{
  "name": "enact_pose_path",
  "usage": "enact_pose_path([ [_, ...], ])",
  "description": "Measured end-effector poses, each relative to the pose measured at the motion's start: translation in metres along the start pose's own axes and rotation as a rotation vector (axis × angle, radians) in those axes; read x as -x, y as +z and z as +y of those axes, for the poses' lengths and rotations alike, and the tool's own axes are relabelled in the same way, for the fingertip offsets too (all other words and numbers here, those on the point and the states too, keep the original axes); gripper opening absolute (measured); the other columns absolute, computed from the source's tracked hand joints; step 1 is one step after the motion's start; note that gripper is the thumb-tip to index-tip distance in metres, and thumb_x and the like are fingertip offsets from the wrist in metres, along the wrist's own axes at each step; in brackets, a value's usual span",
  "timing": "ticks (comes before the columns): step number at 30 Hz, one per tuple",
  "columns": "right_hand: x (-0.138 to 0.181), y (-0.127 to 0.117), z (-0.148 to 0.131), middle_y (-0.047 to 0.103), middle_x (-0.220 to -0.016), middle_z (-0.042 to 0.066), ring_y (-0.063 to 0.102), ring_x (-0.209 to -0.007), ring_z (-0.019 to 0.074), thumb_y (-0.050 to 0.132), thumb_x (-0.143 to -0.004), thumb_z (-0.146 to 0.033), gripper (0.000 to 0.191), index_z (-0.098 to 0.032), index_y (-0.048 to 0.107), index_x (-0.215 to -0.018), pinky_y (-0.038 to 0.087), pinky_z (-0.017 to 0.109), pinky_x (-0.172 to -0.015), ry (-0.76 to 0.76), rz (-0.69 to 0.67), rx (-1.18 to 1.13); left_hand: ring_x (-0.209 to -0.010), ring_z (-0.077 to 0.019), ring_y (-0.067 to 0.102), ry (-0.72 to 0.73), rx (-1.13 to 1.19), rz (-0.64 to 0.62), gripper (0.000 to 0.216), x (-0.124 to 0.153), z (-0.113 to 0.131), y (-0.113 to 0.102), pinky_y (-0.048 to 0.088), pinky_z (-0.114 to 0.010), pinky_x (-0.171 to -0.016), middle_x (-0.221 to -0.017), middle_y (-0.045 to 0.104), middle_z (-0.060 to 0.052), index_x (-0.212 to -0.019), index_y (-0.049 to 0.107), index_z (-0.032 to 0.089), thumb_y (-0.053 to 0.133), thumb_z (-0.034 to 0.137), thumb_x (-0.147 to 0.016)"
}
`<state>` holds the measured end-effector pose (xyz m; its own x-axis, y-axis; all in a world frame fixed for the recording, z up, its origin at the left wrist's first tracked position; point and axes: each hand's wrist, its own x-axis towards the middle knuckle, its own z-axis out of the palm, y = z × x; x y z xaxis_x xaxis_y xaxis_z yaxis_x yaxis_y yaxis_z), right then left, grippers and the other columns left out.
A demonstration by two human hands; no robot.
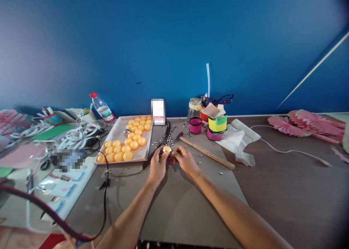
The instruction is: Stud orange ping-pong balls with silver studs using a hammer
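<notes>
In the middle of the head view, my left hand [160, 162] is closed with thumb and fingers around a small, round, pale-yellow piece [167, 149]. Close against its right side, my right hand [184, 159] is pinched at the fingertips; whatever it grips is too small to make out. Small shiny metal pieces [169, 137] lie scattered just beyond both hands. A hammer [207, 152] with a wooden handle rests to the right of my right hand. On the left stands a shallow tray [116, 127] with several orange balls [127, 155] and one silvery round piece [127, 132].
A tilted bottle [102, 109], white straps [79, 134] and papers crowd the left. A black cable [106, 190] loops in front. At the back are a jar [194, 109], a magenta ring-shaped container [195, 125] and a yellow-green holder [217, 124]. Pink folded paper [305, 123] lies far right.
</notes>
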<state>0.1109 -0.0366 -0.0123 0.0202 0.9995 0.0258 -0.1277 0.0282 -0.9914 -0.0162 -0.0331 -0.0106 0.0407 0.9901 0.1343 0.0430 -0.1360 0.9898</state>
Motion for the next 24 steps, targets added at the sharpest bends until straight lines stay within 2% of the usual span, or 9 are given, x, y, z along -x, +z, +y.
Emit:
enact_pose_path([
  [6, -0.003, 0.001, 0.002, 0.045, -0.047, -0.008, 0.041, -0.045, 0.0094, 0.06, -0.074, -0.039, 0.024, -0.021, 0.045, -0.067, 0.032, 0.023, -0.05, 0.01, 0.017, -0.1, -0.064, -0.0161, 0.062, -0.073, 0.238, -0.059, 0.042, -0.001, 0.004, 0.005, 0.051, -0.03, -0.062, -0.088, 0.065, -0.006, -0.101, 0.057, 0.016, 0.062, 0.051, -0.077],
  [9, -0.006, -0.005, 0.0, 0.047, -0.053, -0.006, 0.043, -0.048, 0.0107, 0.053, -0.079, -0.038, 0.018, -0.02, 0.052, -0.079, 0.036, 0.024, -0.053, -0.024, 0.012, -0.069, -0.065, -0.0144, 0.062, -0.12, 0.378, -0.024, 0.04, -0.005, 0.006, 0.004, 0.051, -0.029, -0.066, -0.084, 0.065, -0.003, -0.096, 0.059, 0.017, 0.065, 0.05, -0.075],
  [12, -0.003, -0.014, -0.004, 0.061, -0.078, 0.002, 0.055, -0.07, 0.0154, 0.051, -0.081, -0.026, 0.018, -0.02, 0.06, -0.095, 0.043, 0.028, -0.067, -0.178, 0.01, 0.344, -0.066, -0.0124, 0.061, -0.154, 0.459, 0.036, 0.039, -0.008, 0.007, 0.001, 0.051, -0.027, -0.067, -0.083, 0.065, -0.002, -0.095, 0.06, 0.017, 0.069, 0.048, -0.072],
  [14, 0.001, -0.016, -0.007, 0.062, -0.094, 0.007, 0.058, -0.085, 0.018, 0.049, -0.083, -0.02, 0.021, -0.019, 0.062, -0.1, 0.043, 0.03, -0.078, -0.252, -0.074, 0.684, -0.066, -0.0121, 0.061, -0.162, 0.493, 0.039, 0.04, -0.009, 0.007, -0.001, 0.05, -0.027, -0.067, -0.083, 0.065, -0.001, -0.096, 0.06, 0.017, 0.07, 0.047, -0.071],
  [17, 0.006, -0.013, -0.009, 0.06, -0.1, 0.011, 0.058, -0.088, 0.0198, 0.048, -0.088, -0.022, 0.021, -0.017, 0.063, -0.102, 0.041, 0.031, -0.08, -0.256, -0.202, 1.089, -0.066, -0.0119, 0.062, -0.174, 0.535, 0.03, 0.039, -0.008, 0.008, -0.002, 0.051, -0.027, -0.067, -0.082, 0.064, -0.001, -0.096, 0.058, 0.017, 0.071, 0.045, -0.072],
  [20, 0.007, -0.007, -0.006, 0.061, -0.101, 0.011, 0.058, -0.089, 0.02, 0.044, -0.091, -0.022, 0.022, -0.017, 0.064, -0.099, 0.04, 0.03, -0.08, -0.267, -0.234, 1.272, -0.065, -0.0115, 0.062, -0.2, 0.583, 0.008, 0.037, -0.008, 0.011, -0.001, 0.051, -0.027, -0.068, -0.081, 0.065, -0.001, -0.095, 0.058, 0.017, 0.071, 0.043, -0.072],
  [24, 0.003, -0.004, -0.001, 0.063, -0.098, 0.011, 0.058, -0.088, 0.0187, 0.04, -0.092, -0.018, 0.023, -0.016, 0.063, -0.096, 0.039, 0.028, -0.08, -0.261, -0.205, 1.28, -0.069, -0.013, 0.064, -0.22, 0.651, -0.049, 0.033, -0.006, 0.015, -0.002, 0.052, -0.027, -0.069, -0.084, 0.067, -0.003, -0.092, 0.058, 0.016, 0.071, 0.04, -0.074],
])
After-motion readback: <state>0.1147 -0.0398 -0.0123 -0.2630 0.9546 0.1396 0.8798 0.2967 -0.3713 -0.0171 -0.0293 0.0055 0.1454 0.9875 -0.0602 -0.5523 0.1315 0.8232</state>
